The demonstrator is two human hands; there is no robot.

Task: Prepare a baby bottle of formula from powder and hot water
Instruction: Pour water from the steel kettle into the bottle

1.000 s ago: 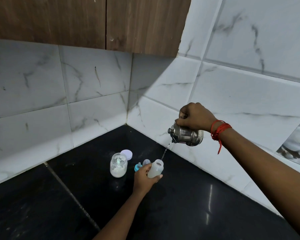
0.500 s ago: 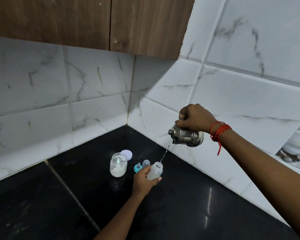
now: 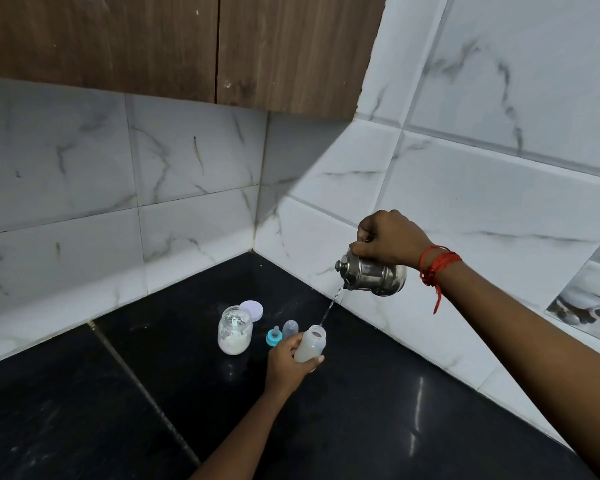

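You gripped the pot (image 3: 374, 276) in your right hand (image 3: 390, 239), up-right of the tilted bottle (image 3: 311, 344) your left hand (image 3: 287, 366) held.

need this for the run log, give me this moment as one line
right grip: holds tilted steel kettle | left grip: holds open baby bottle | water stream: falls into bottle mouth | powder jar: open, on counter

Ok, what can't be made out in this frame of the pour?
Head view only.
1. Fill level in the bottle: cloudy wall, base covered by the left hand.
2. Handle of the kettle: hidden inside the right hand.
3. Small object in the powder jar: too small to identify.
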